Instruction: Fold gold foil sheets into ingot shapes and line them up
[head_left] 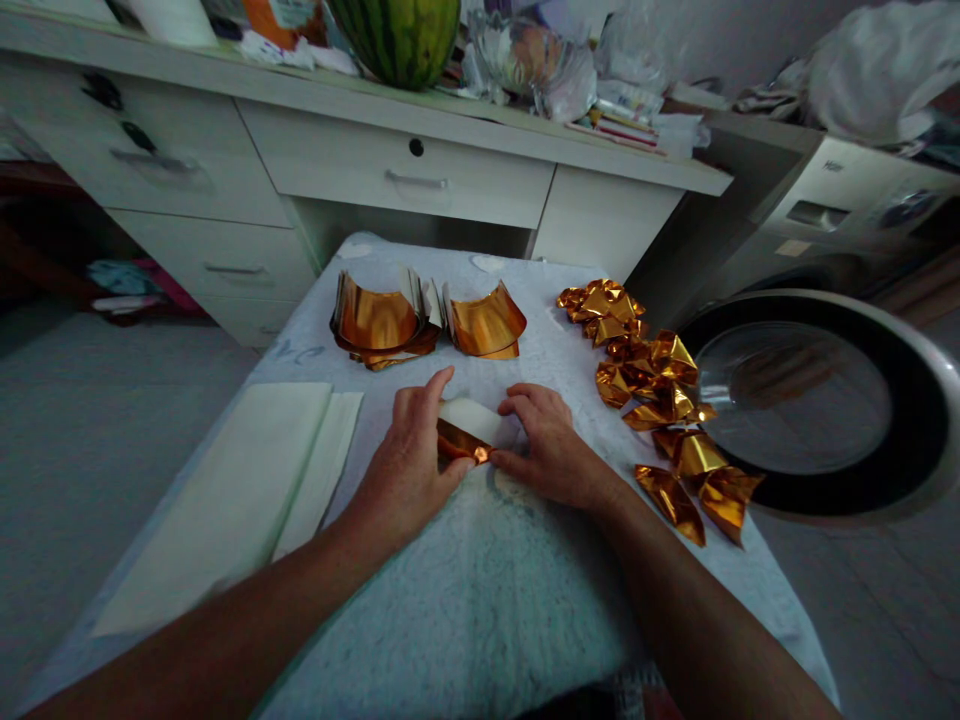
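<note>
Between my two hands, on the cloth-covered table, lies a sheet of gold foil paper point(459, 440) with its white back partly showing. Its near edge is rolled or folded over. My left hand point(411, 450) grips the left part, thumb at the near edge and index finger raised. My right hand point(546, 440) pinches the right end with curled fingers. Just beyond stand two curved stacks of gold foil sheets, the left stack point(379, 318) and the right stack point(487, 320). To the right is a row of folded gold foil pieces point(652, 365).
White paper sheets point(225, 480) lie on the table's left side. A washing machine with its round door point(810, 390) open stands close by the table's right edge. Behind is a white drawer desk point(420, 180) bearing a watermelon point(397, 40) and a glass bowl point(517, 55).
</note>
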